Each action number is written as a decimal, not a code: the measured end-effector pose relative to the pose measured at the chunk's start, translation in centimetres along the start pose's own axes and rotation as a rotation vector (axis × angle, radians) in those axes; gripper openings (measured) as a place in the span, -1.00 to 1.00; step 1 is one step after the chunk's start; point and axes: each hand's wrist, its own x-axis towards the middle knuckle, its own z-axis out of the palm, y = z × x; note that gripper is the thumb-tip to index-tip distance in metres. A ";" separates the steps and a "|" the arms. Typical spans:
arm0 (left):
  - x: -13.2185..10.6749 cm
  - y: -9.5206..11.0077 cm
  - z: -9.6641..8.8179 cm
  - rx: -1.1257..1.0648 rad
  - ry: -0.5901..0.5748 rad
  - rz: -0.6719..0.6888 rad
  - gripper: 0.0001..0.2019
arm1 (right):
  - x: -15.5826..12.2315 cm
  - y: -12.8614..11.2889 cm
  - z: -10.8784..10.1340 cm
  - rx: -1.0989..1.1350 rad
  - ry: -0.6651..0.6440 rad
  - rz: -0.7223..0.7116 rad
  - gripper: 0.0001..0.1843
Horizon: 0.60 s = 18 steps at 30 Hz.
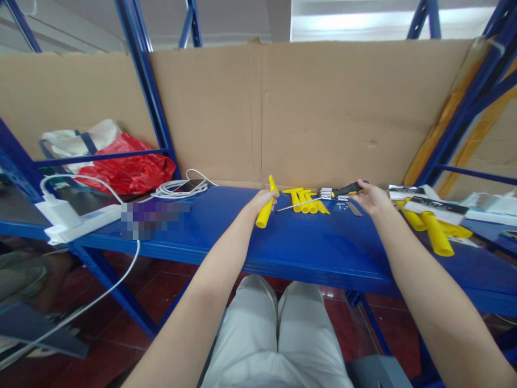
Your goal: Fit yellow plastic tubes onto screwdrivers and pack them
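Observation:
My left hand [263, 201] is closed around a yellow plastic scraper-like handle [264, 216], a hollow tube with a narrow crosspiece at its far end. In my right hand [372, 198] is a long screwdriver [347, 189] with a black and yellow grip. Its thin shaft points left, and the tip is a short way from the yellow handle. Behind the shaft, several similar yellow handles [306, 205] lie in a row on the blue shelf [315, 242]. Small metal screws [342, 206] and a flat metal blade [354, 209] lie near my right hand.
More yellow handles [438, 237] and black-and-white packets [436, 209] lie at the right. A cardboard panel [323, 113] stands behind the shelf. On the left are a white power strip [89, 223], coiled white cable [177, 189] and a red plastic bag [129, 167]. Blue posts [149, 91] frame the shelf.

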 end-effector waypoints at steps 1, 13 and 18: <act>0.0 0.0 0.0 -0.003 0.002 -0.003 -0.90 | -0.3 0.0 0.1 -0.041 -0.014 -0.004 -0.74; 0.4 -0.1 -0.1 -0.017 0.013 -0.023 -0.92 | -2.7 2.2 0.3 -0.607 -0.523 0.128 -0.75; 0.5 -0.2 0.1 -0.007 0.001 -0.018 -0.91 | -2.1 4.3 0.6 -0.940 -0.659 -0.087 -0.72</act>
